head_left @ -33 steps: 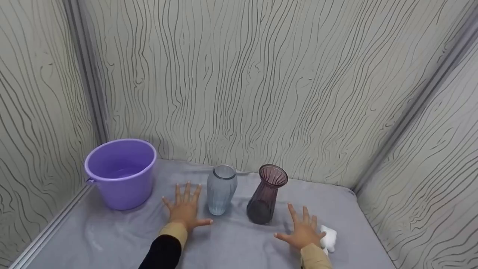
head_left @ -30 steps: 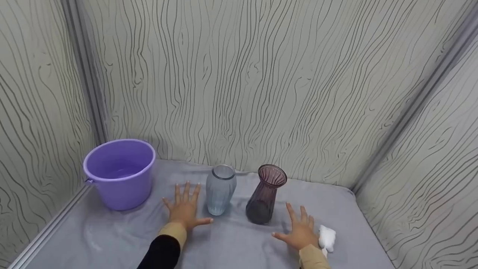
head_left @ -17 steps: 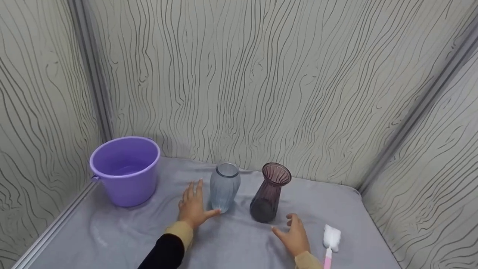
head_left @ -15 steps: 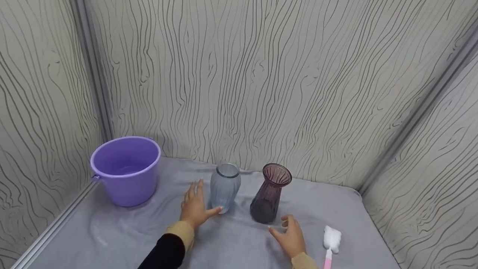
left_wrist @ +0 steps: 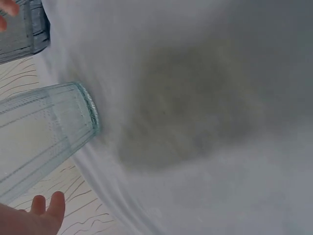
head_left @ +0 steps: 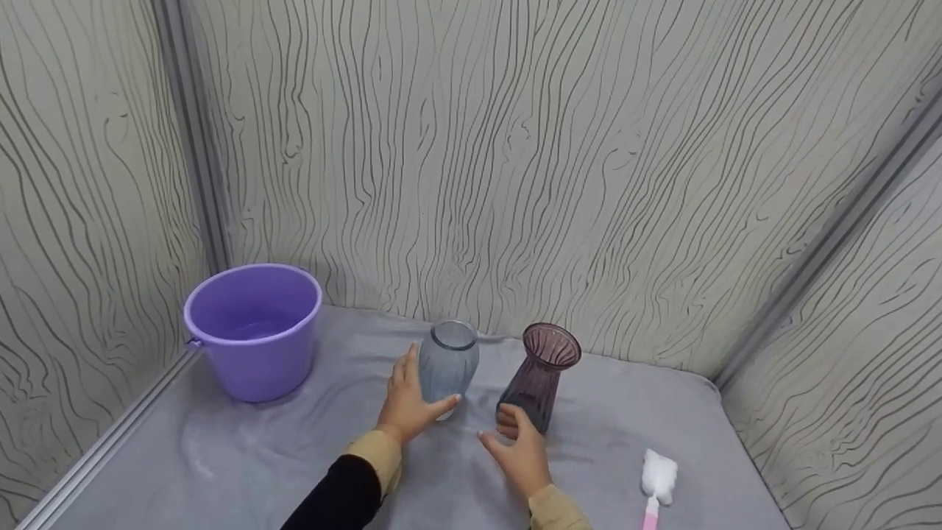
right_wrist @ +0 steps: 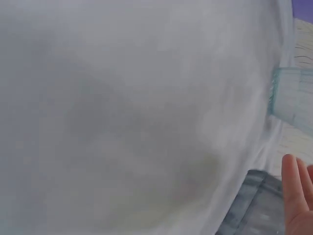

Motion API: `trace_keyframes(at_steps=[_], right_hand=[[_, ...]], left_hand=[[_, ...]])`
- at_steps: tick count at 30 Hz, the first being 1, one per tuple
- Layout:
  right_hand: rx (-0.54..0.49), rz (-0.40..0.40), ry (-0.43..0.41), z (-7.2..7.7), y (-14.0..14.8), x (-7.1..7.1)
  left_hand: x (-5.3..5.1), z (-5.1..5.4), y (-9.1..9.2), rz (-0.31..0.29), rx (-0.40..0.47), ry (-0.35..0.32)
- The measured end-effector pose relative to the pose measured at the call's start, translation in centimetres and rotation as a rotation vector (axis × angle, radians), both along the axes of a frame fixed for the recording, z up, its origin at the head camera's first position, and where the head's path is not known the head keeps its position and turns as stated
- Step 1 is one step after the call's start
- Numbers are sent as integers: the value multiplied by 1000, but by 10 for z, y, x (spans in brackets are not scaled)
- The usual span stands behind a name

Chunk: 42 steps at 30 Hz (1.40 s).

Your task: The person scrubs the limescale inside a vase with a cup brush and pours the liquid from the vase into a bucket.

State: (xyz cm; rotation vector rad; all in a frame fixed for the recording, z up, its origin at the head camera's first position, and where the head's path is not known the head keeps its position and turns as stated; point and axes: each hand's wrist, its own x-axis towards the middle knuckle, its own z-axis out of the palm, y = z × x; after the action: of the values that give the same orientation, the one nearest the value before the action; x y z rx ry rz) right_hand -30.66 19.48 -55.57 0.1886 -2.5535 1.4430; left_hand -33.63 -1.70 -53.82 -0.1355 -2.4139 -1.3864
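Note:
A pale blue ribbed glass vase [head_left: 450,368] stands upright on the grey cloth. My left hand [head_left: 408,405] is at its left side, thumb reaching across the front; in the left wrist view a gap shows between the fingertips [left_wrist: 56,208] and the vase [left_wrist: 54,129]. To the right stands a purple glass vase [head_left: 541,379] with a flared mouth. My right hand [head_left: 521,449], fingers bent and holding nothing, is in front of its base and hides part of it. The right wrist view shows the fingers [right_wrist: 292,186] near the dark vase base [right_wrist: 254,205].
A purple bucket [head_left: 265,361] stands at the back left. At the right lies a brush with a white sponge head [head_left: 659,475] and pink handle [head_left: 650,519]. Patterned panels [head_left: 471,162] enclose the cloth-covered table [head_left: 250,456] at the back and sides.
Both hands were spread flat on the cloth. The left hand has turned and moved right to the blue vase. The right hand has moved left, fingers bending, away from the brush, baring its handle.

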Motion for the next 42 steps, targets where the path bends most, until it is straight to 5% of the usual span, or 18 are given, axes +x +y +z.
trace_keyframes(at_steps=[6, 16, 21, 30, 42], right_hand=[[-81, 37, 22, 5, -20, -9], [-218, 90, 53, 25, -37, -31], [-208, 93, 29, 34, -46, -43], [-172, 110, 26, 38, -50, -61], [-139, 160, -22, 43, -56, -66]], left_hand=[[-7, 9, 3, 13, 98, 47], [-17, 24, 6, -81, 208, -12], [-20, 27, 5, -101, 259, -56], [-23, 33, 4, -149, 242, -80], [-23, 36, 2, -125, 212, -84]])
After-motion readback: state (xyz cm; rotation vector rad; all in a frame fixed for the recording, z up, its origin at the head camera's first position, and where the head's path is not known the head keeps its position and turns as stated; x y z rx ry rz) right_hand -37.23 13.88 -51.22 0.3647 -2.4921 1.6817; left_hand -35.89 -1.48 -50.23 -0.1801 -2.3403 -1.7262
